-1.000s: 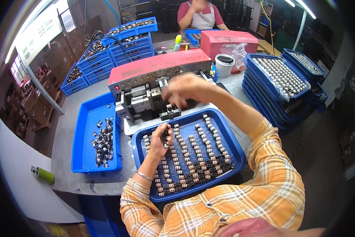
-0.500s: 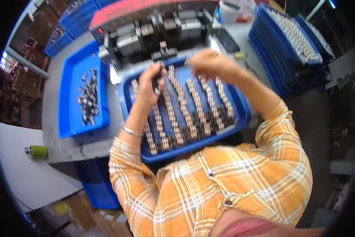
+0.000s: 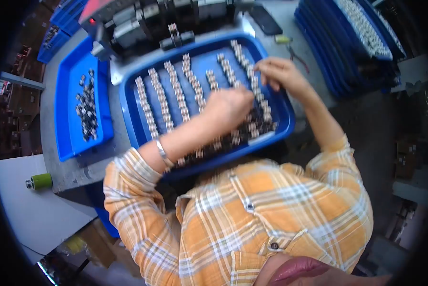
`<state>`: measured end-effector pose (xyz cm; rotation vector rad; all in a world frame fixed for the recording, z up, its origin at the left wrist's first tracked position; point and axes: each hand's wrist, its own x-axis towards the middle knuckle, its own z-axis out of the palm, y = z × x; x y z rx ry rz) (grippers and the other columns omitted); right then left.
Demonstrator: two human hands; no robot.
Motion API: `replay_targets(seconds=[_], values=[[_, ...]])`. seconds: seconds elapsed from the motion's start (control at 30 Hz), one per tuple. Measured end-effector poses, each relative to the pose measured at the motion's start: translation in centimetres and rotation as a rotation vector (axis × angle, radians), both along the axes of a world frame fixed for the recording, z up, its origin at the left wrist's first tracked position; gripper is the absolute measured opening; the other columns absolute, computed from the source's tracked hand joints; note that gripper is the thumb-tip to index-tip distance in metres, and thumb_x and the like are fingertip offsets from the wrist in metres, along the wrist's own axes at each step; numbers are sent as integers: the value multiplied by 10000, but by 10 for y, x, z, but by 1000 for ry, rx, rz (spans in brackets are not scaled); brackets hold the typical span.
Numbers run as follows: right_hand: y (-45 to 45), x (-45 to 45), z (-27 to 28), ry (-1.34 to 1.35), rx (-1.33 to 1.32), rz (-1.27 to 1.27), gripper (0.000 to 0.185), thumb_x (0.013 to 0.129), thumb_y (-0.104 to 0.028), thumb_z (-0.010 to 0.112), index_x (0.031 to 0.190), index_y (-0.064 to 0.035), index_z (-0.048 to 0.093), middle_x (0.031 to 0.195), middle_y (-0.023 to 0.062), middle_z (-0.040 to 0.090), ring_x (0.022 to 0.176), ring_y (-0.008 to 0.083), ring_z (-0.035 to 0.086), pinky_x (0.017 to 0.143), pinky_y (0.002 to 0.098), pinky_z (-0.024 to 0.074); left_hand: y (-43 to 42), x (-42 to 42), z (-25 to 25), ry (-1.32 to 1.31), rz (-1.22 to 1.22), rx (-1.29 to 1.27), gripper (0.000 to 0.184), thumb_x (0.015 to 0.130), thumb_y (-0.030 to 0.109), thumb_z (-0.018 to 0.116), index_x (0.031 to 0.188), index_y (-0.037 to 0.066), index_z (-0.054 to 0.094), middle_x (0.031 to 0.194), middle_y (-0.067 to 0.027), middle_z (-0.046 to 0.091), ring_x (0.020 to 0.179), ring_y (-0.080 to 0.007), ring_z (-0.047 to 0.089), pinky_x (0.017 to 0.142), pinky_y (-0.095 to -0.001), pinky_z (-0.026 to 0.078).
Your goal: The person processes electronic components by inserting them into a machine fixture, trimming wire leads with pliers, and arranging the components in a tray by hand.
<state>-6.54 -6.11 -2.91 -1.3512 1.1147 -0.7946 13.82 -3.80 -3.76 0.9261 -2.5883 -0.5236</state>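
Small parts [image 3: 196,87] lie in rows beneath the left grip [image 3: 229,106] (curled).

Small banded parts [image 3: 176,90], in slanting rows; blue tray [image 3: 288,118], rounded corners, beneath

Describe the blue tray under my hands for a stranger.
Start at the red-topped metal machine. Nearer, under the left hand and right hand, sits the blue plastic tray. Unlike the heaped blue bin or packed blue tray stack, it has small silvery parts in spaced rows.
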Motion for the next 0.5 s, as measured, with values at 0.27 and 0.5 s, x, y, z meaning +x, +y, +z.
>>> replay_targets(seconds=[0.27, 0.5], values=[[14, -21, -7, -49, -7, -40, 214, 878, -176, 494, 973, -9, 587, 678, 16, 578, 470, 36, 446, 440, 154, 355, 4, -37, -8, -149, -188, -96, 189, 667, 127, 642, 788, 38, 528, 841, -109, 538, 704, -280, 600, 570, -372, 505], [16, -8, 18, -367, 85, -121, 194, 865, -143, 514, 985, -6, 580, 717, 44, 588, 483, 50, 472, 471, 161, 397, -9, -2, 30, 249, 33, -96, 131, 809, 171, 544, 789, 42, 557, 767, -97, 545, 649, -260, 581, 548, -355, 474]])
